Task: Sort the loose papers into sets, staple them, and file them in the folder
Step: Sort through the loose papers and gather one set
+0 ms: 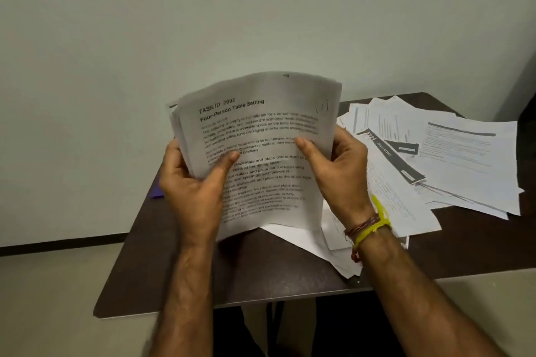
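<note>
I hold a stack of printed white sheets [261, 136] upright above the dark table, its top page headed "Four-Person Table Setting". My left hand [194, 182] grips the stack's left edge, thumb on the front page. My right hand [333, 165] grips the right edge, thumb pressed on the text. The sheets bow outward and fan slightly at the top. More loose papers [452, 153] lie scattered on the table at the right. A purple corner [156, 193], perhaps the folder, peeks out behind my left hand. No stapler is visible.
The dark brown table [179, 269] stands against a pale wall [145, 38]. A few white sheets [313, 243] lie under the held stack near the table's front edge. Among the scattered papers is a sheet with a black band [397, 162].
</note>
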